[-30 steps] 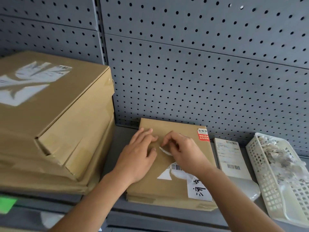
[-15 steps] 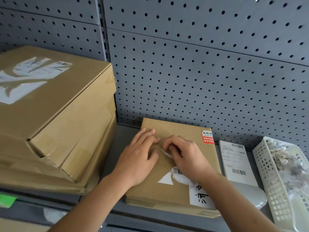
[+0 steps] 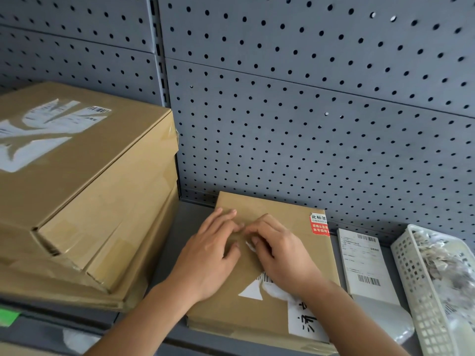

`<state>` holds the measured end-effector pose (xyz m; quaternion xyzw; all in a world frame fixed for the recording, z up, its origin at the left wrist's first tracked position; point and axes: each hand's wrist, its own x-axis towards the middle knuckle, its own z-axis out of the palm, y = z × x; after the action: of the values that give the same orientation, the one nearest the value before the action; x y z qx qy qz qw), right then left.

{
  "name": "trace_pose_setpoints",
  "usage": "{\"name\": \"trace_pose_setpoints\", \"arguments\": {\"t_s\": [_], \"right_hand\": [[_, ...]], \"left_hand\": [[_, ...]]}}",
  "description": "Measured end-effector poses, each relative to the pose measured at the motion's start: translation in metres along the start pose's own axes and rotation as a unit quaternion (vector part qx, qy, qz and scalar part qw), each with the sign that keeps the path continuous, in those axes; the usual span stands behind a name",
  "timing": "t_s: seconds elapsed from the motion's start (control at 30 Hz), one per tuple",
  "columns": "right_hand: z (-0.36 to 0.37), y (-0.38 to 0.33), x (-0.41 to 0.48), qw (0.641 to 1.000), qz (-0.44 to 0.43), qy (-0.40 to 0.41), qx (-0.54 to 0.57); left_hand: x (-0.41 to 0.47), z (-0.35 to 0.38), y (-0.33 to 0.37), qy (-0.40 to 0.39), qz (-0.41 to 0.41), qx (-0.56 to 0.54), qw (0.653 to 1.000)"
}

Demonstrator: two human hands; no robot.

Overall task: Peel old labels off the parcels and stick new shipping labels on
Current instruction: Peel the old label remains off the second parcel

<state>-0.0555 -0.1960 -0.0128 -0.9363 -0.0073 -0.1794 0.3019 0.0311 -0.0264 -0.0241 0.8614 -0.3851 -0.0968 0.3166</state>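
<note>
The parcel (image 3: 257, 205) lies on the shelf (image 3: 190, 227). Left hand (image 3: 213, 253) presses it, fingers (image 3: 222, 218) straight; right hand (image 3: 280, 250) pinches a torn edge of the old label (image 3: 250, 291) with curled fingers. Peeling is half done, I think; next, pull slowly, low.

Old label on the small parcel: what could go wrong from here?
1. The old label is already in torn patches; the bit the right hand pinches may tear off short, leaving residue.
2. The parcel sits near the shelf edge; only the left hand pressing flat steadies it, so a hard pull might shift it.
</note>
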Motion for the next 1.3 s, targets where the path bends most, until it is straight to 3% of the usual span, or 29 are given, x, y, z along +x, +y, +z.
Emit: {"name": "trace_pose_setpoints", "arguments": {"t_s": [0.33,1.3], "right_hand": [[0.0047,0.0021,0.0005,1.000,0.006,-0.005,-0.030],[-0.0023,0.0006,-0.0012,0.999,0.029,-0.001,0.034]], "left_hand": [[-0.0008,-0.0005,0.0003,-0.005,-0.002,0.003,1.000],[-0.0012,0.0001,-0.0017,0.002,0.004,-0.001,1.000]]}}
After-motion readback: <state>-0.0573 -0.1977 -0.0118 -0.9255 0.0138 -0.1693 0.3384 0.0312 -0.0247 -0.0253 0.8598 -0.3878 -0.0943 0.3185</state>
